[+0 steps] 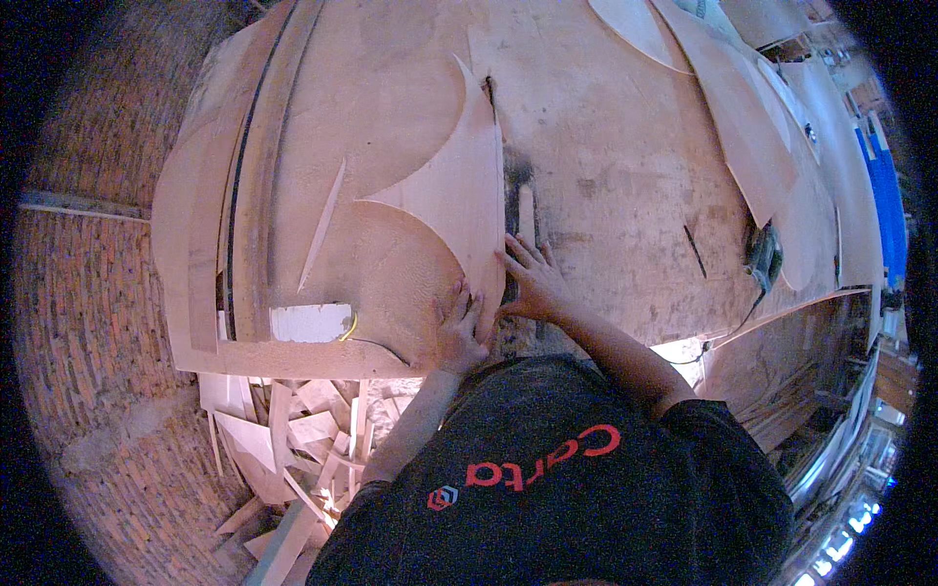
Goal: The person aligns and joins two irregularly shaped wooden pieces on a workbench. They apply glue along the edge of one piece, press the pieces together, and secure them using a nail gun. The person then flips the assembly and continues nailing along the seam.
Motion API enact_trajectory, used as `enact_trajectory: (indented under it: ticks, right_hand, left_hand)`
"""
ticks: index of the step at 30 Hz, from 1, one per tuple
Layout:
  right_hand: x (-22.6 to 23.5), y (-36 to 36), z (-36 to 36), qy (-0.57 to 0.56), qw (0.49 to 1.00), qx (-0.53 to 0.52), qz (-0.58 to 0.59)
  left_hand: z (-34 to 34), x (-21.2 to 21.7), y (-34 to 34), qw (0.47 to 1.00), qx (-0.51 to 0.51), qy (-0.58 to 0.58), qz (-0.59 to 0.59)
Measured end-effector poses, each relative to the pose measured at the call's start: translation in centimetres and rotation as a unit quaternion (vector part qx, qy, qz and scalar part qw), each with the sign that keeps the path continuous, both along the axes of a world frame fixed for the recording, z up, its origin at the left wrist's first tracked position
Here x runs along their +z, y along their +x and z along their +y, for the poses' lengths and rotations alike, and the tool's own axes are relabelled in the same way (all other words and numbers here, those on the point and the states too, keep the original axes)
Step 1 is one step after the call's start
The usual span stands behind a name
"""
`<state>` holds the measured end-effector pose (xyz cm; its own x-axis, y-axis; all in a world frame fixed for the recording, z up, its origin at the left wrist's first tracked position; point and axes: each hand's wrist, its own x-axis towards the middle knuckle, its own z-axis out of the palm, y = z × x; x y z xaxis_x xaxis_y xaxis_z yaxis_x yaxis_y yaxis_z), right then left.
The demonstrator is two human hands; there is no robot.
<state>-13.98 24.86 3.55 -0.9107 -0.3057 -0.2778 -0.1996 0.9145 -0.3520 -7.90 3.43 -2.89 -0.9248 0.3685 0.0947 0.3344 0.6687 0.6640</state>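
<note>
A thin plywood piece with concave curved edges and pointed tips lies flat on the worktable. My left hand rests on its near end, fingers stretched out. My right hand is spread at the piece's straight right edge, with its fingertips at that edge. Neither hand is closed around anything. Just right of the piece, a dark-stained slot holds or borders a narrow pale wood strip. Left of the piece lies a slim curved wood sliver.
A dark corded power tool sits at the right, beside larger cut plywood sheets. A white block lies near the table's front left edge. Wood offcuts are piled below. A long rail runs along the left, near a brick wall.
</note>
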Motion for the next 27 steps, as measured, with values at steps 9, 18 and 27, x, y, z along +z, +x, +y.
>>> enact_trajectory:
  ticks: [9, 18, 27]
  right_hand:
    - [0.3, -0.4, 0.3, 0.009, 1.0, 0.005, 0.002]
    - [0.9, -0.9, 0.4, -0.005, 1.0, -0.001, -0.016]
    - [0.9, -1.4, 0.5, 0.006, 1.0, -0.002, -0.02]
  left_hand:
    - [0.0, 0.3, -0.6, 1.0, -0.021, -0.022, 0.004]
    - [0.4, -0.1, -1.0, 1.0, -0.009, -0.022, 0.012]
    - [0.5, 0.2, -1.5, 1.0, -0.006, -0.016, 0.026]
